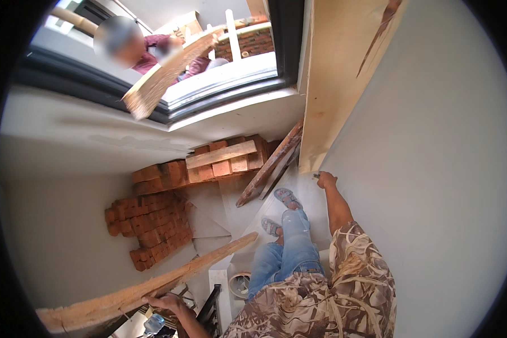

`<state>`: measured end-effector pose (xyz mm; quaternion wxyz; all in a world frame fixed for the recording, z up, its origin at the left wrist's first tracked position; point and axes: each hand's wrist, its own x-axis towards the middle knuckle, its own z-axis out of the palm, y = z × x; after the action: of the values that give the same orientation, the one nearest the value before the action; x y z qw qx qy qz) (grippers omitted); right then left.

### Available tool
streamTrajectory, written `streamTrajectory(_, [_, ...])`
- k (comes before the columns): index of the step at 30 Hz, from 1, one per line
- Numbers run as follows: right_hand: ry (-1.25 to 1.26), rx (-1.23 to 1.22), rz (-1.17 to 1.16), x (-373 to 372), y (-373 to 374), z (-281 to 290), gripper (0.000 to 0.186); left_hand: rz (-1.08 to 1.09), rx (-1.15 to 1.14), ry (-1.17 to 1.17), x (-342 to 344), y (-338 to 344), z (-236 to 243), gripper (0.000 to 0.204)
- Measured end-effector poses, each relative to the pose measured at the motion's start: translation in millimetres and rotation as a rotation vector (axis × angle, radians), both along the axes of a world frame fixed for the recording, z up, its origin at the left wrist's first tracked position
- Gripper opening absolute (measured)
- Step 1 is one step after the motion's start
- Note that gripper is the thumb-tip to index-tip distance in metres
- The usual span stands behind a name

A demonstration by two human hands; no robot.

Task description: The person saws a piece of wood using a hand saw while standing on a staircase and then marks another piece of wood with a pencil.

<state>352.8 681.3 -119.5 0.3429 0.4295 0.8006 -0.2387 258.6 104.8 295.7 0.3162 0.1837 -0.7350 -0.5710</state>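
At the lower left, my left hand grips a long, rough wooden plank from below. The plank slants from the left rim up toward my legs. My right hand, arm stretched forward, is closed beside the lower end of a tall pale board leaning by the wall. A small end of something pokes out of that fist; its kind is too small to tell. Beyond the window frame, another person in a maroon top is next to a second wooden plank, which slopes in over the sill.
Stacked red bricks stand on the floor to the left, with more bricks along the wall under a short wood strip. Two old timber pieces lean near my feet. A round bucket sits by my left leg.
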Motion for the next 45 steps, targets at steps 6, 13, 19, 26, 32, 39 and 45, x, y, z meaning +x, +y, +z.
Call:
streamTrajectory(6, [0.047, 0.243, 0.257, -5.5, 26.1, -60.3, 0.03, 0.036, 0.004, -0.029, -6.3, 38.2, -5.0, 0.089])
streamTrajectory(13, [0.899, 0.072, -0.074, -76.4, -30.0, 13.4, 0.034, -0.034, 0.032, -0.051, -17.3, 32.0, -9.4, 0.08])
streamTrajectory(19, [1.544, -0.569, -0.222, -357.3, -104.3, 294.8, 0.039, 0.2, -0.102, 0.04, 22.7, -12.8, 13.2, 0.079])
streamTrajectory(26, [1.227, -1.004, -0.645, -588.0, -47.0, 264.6, 0.077, -0.094, 0.165, 0.234, 33.1, 25.4, 7.9, 0.07])
streamTrajectory(32, [1.126, -1.08, -0.597, -515.9, -77.3, 290.7, 0.051, -0.021, 0.363, 0.195, 47.9, 38.0, -3.1, 0.085])
streamTrajectory(39, [1.487, -1.201, -0.146, -371.8, -99.3, 347.2, 0.077, -0.334, 0.255, 0.233, 57.9, 47.5, 62.2, 0.09])
streamTrajectory(45, [1.329, -1.247, 0.13, -319.3, -104.4, 359.6, 0.058, -0.611, 0.377, 0.466, 100.5, -34.3, 116.3, 0.054])
